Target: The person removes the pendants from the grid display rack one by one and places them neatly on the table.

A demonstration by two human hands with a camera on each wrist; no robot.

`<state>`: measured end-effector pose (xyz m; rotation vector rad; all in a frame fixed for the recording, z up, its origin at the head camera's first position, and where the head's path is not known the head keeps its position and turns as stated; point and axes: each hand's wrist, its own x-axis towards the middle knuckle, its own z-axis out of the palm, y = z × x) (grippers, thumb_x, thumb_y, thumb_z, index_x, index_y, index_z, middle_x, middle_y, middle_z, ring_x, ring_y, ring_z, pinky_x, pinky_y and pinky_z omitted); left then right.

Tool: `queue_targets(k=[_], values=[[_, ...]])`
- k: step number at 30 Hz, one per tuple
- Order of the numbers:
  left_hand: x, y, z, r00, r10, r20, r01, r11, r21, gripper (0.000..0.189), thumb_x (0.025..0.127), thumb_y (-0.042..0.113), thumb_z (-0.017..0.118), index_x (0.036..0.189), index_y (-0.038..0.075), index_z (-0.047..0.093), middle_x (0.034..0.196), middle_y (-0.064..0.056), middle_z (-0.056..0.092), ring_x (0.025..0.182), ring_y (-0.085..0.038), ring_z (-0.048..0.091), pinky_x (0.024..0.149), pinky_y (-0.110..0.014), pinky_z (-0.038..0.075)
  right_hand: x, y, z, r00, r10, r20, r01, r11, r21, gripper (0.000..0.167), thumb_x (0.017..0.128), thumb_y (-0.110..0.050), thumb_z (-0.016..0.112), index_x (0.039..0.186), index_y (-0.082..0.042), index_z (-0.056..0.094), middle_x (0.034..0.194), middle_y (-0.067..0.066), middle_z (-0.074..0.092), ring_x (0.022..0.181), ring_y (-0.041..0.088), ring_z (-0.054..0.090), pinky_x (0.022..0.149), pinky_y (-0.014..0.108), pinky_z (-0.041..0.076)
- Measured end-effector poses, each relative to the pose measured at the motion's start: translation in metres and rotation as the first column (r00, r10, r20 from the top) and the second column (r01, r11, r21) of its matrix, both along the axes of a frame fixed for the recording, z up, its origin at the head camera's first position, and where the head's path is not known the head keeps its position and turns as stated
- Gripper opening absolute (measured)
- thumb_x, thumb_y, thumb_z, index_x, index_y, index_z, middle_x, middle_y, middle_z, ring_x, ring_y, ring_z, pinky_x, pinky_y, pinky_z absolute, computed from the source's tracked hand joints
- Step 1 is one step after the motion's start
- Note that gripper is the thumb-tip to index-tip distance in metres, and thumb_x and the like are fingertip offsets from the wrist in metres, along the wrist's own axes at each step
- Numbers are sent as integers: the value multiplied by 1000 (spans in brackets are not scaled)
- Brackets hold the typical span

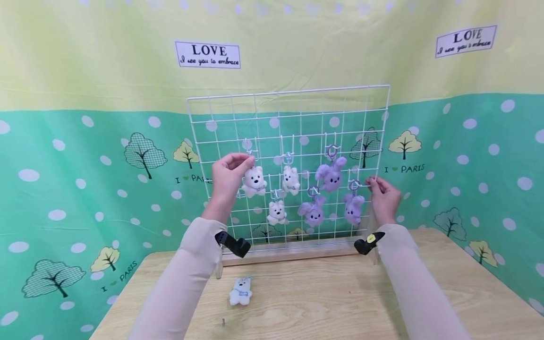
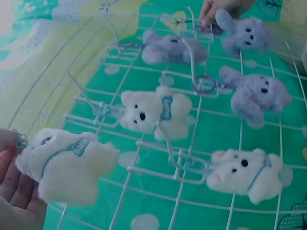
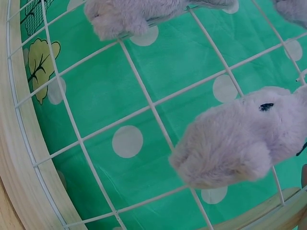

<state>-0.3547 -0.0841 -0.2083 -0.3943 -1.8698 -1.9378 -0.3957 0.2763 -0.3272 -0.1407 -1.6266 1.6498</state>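
Note:
My left hand point(image 1: 229, 177) pinches the small ring at the top of a white plush bear keychain point(image 1: 255, 182), up at the left part of a white wire grid point(image 1: 289, 94). In the left wrist view this bear point(image 2: 72, 165) hangs from the fingertips, in front of a hook's level. At the grid's right edge, my right hand point(image 1: 386, 196) grips the side wire between thumb and fingers. Two more white bear keychains point(image 1: 291, 180) hang on hooks in the middle. Three purple plush bunny keychains point(image 1: 330, 177) hang on hooks toward the right.
Another white bear keychain point(image 1: 241, 291) lies on the wooden table point(image 1: 318, 302) in front of the grid. A wooden base point(image 1: 293, 251) carries the grid. Behind it hangs a green and yellow patterned cloth point(image 1: 106, 189). A tiny object point(image 1: 223, 322) lies near the table's front.

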Motion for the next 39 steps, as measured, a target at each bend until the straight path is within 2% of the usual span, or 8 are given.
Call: queue_targets(k=[4, 8, 15, 27, 29, 33, 39], values=[[9, 1, -4, 998, -52, 20, 52, 999, -8, 19, 84, 21, 73, 96, 7, 66, 89, 0, 69, 83, -12, 63, 77, -22, 51, 1, 1, 0, 1000, 0, -9, 0, 1000, -8, 31, 92, -20, 61, 116, -1, 63, 111, 9, 68, 97, 7, 66, 87, 18, 48], [18, 1, -16, 992, -111, 55, 112, 994, -14, 21, 83, 20, 73, 99, 7, 65, 92, -2, 69, 86, -13, 63, 81, -23, 52, 3, 0, 1, 1000, 2, -11, -2, 1000, -5, 31, 91, -21, 61, 115, -1, 63, 109, 8, 69, 95, 6, 66, 86, 18, 49], [34, -1, -48, 974, -189, 123, 191, 982, -4, 21, 83, 15, 72, 100, 5, 64, 93, -3, 68, 86, -15, 63, 81, -25, 53, 2, 0, -1, 1000, -11, -3, 11, 1000, 5, 31, 91, -21, 61, 115, -1, 64, 108, 7, 69, 95, 6, 66, 86, 17, 49], [52, -17, -106, 951, -225, 214, 242, 969, -55, 13, 83, 7, 70, 94, 4, 64, 88, -4, 67, 83, -15, 62, 78, -26, 53, -2, 1, -2, 1000, -17, -2, 17, 1000, 12, 31, 91, -21, 61, 116, -2, 63, 111, 10, 68, 97, 6, 65, 87, 16, 48], [54, -20, -117, 943, -237, 232, 256, 965, -55, 13, 83, 6, 70, 93, 3, 64, 87, -4, 67, 82, -15, 62, 78, -25, 53, -2, 1, -2, 1000, -20, -4, 20, 1000, 17, 32, 92, -21, 60, 116, -2, 63, 111, 10, 68, 97, 6, 65, 86, 16, 48], [58, -25, -138, 919, -286, 273, 310, 950, -48, 9, 83, 4, 69, 91, 4, 64, 84, -1, 67, 80, -13, 62, 76, -24, 53, -3, 0, -2, 999, -31, -7, 32, 999, 31, 32, 92, -23, 60, 116, -2, 64, 111, 11, 68, 97, 6, 66, 86, 16, 48], [64, -31, -168, 874, -385, 295, 409, 912, -22, 13, 84, 3, 67, 86, 15, 64, 80, 7, 67, 78, -6, 63, 76, -22, 52, -3, 0, -2, 1000, -20, -2, 20, 1000, 6, 33, 91, -23, 61, 115, -1, 64, 109, 9, 69, 95, 6, 66, 85, 16, 49]])
